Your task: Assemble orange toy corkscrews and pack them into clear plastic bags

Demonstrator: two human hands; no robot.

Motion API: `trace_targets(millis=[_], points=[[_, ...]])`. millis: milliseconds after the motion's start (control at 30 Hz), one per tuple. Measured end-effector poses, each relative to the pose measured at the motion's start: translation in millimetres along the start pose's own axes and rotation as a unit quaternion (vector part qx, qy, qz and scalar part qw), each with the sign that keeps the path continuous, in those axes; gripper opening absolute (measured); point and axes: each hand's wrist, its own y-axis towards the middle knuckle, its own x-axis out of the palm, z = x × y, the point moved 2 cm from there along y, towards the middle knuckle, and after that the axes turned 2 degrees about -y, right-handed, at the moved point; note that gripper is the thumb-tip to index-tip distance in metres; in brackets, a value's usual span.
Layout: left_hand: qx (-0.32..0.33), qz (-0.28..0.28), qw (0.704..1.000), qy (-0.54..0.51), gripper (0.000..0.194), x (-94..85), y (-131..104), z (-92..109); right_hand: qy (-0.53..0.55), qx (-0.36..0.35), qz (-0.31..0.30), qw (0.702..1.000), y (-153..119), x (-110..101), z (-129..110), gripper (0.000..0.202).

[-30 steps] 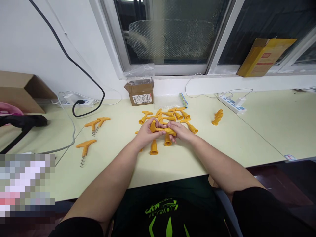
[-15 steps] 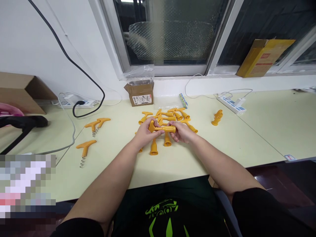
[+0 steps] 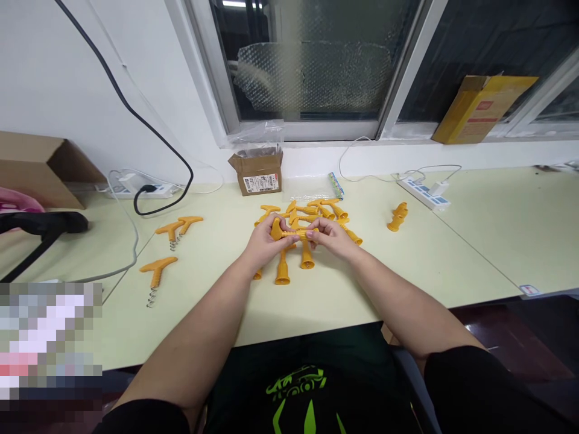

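Observation:
My left hand [image 3: 266, 240] is closed on the T-shaped handle of a yellow corkscrew [image 3: 277, 230], held sideways over the table. The fingers of my right hand [image 3: 332, 238] wrap round the ribbed yellow sleeve at its other end; handle and sleeve are in line, and no metal shows between them. Beneath and behind my hands lie several yellow corkscrews with sleeves, one [image 3: 282, 272] pointing towards me. To the left are three T-handles with bare metal spirals, the nearest [image 3: 156, 270] apart from the others. A couple of loose yellow sleeves [image 3: 398, 217] sit at the right.
A small open cardboard box [image 3: 259, 173] and a clear plastic bag [image 3: 310, 188] are at the wall. Power strips stand left [image 3: 154, 191] and right [image 3: 423, 191], with cables. A larger carton [image 3: 34, 166] and a black stand [image 3: 49, 226] are at far left; a yellow box [image 3: 484, 111] leans on the window.
The fingers of my right hand have shifted left along the sleeve and now cover more of it. My left hand keeps its hold on the handle.

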Motion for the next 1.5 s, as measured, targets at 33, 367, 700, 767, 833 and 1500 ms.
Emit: trace_targets(millis=[33, 367, 700, 767, 833, 1500], points=[[0.013, -0.009, 1.0, 0.015, 0.038, 0.6, -1, 1, 0.036, 0.038, -0.014, 0.999, 0, 1, 1, 0.031], [0.102, -0.055, 0.986, 0.117, 0.026, 4.8, -5, 8, 0.165, 0.244, -0.14, 0.945, -5, -1, 5, 0.033], [-0.022, 0.124, 0.974, -0.187, 0.061, -33.8, 15, -5, 0.127, 0.044, 0.012, 0.991, 7, -25, 6, 0.04], [-0.051, 0.135, 0.963, -0.226, 0.061, -48.9, 18, -10, 0.102, 0.02, 0.043, 0.994, 9, -33, 6, 0.038], [-0.078, 0.132, 0.957, -0.246, 0.058, -61.9, 20, -13, 0.075, 0.001, 0.065, 0.995, 10, -40, 6, 0.036], [-0.075, -0.043, 0.987, -0.135, 0.039, -16.7, 7, -5, -0.053, -0.043, -0.017, 0.998, 2, -5, 6, 0.043]])
